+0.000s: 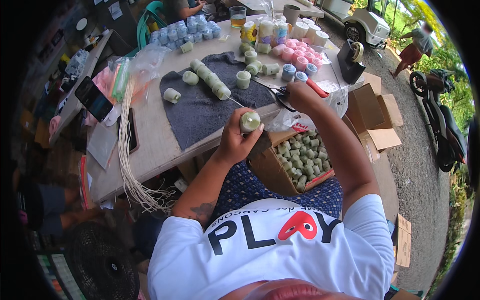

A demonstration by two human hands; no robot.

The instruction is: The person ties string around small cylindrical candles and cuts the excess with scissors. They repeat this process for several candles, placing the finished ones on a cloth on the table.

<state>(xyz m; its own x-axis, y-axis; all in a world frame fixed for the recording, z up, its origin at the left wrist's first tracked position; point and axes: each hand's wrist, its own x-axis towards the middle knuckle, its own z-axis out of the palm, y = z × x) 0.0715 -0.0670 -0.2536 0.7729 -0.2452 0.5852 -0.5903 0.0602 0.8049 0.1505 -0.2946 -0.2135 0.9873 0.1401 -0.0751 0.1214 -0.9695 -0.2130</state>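
Your left hand [235,137] has its fingers wrapped round a green candle [250,122], roughly 4 o'clock from the towel's [220,107] middle. Your right hand [301,98] is at the candle's 2 o'clock, by the scissors [270,84]; can't tell if those fingers are pinching. Box [273,172] at 4.

Pale table [152,156] is pretty packed: dark gray towel [186,120], cream wick strings [125,155] trailing off, phone [133,131], pink candles [301,62], blue candles [186,31], stray green candle [186,47], drinking glass [238,21], black tape dispenser [348,66].
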